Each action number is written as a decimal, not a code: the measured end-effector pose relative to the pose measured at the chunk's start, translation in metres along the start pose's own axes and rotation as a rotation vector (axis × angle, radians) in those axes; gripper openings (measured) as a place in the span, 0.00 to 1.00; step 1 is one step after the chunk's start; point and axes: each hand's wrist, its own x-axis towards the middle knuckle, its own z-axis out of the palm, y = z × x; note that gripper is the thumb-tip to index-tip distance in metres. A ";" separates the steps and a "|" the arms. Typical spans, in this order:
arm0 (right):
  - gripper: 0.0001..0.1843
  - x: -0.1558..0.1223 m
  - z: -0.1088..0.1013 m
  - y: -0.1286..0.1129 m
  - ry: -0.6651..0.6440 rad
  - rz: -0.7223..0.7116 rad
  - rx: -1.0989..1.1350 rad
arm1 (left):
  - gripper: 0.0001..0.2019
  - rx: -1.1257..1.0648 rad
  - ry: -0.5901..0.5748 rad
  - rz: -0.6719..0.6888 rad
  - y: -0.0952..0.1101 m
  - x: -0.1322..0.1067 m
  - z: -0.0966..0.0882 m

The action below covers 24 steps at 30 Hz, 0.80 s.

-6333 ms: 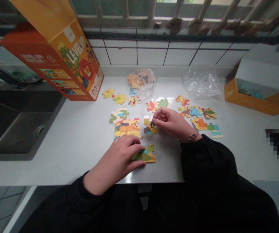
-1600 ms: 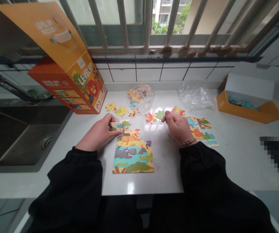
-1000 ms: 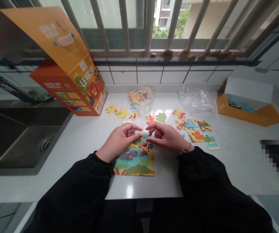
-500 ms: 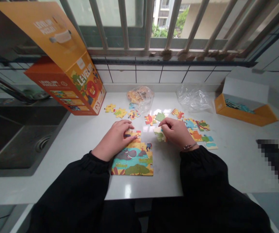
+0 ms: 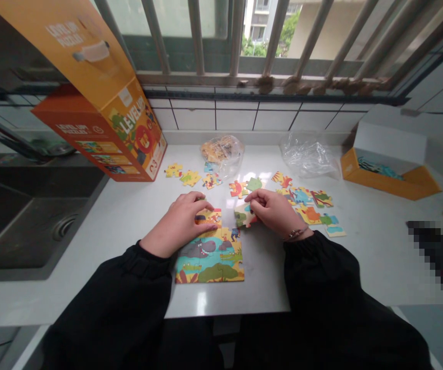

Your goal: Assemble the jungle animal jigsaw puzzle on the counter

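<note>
The left hand (image 5: 178, 224) spreads its fingers on the far left of the joined puzzle (image 5: 208, 251), and the right hand (image 5: 273, 211) pinches a loose piece (image 5: 241, 217) beside that puzzle's far right, so gently matching bumps to holes should work best.

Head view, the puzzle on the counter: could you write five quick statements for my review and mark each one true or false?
1. The right hand holds a puzzle piece. True.
2. The left hand is in the sink. False: the left hand lies over the joined puzzle.
3. The tall orange box stands open. True.
4. A bracelet is on the left wrist. False: the bracelet is on the right.
5. A clear plastic bag lies near the wall. True.
</note>
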 end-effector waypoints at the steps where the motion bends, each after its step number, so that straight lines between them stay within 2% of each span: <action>1: 0.12 0.000 0.001 -0.001 -0.012 0.003 0.013 | 0.21 -0.004 -0.005 -0.003 0.000 0.000 -0.001; 6: 0.12 -0.001 0.003 -0.003 -0.031 0.025 0.053 | 0.17 -0.062 0.023 0.001 0.002 -0.001 -0.007; 9: 0.12 -0.001 0.003 -0.004 -0.023 0.027 0.059 | 0.12 -0.112 0.069 -0.099 0.002 -0.002 -0.009; 13: 0.12 -0.002 0.003 -0.004 -0.020 -0.007 0.046 | 0.13 -0.165 0.086 -0.203 0.005 -0.004 -0.012; 20: 0.10 -0.003 0.004 -0.002 -0.039 -0.063 0.000 | 0.08 -0.038 0.173 -0.228 0.003 -0.003 -0.016; 24: 0.07 -0.005 0.003 -0.002 -0.099 -0.120 -0.028 | 0.07 0.019 0.142 -0.217 -0.002 -0.001 -0.018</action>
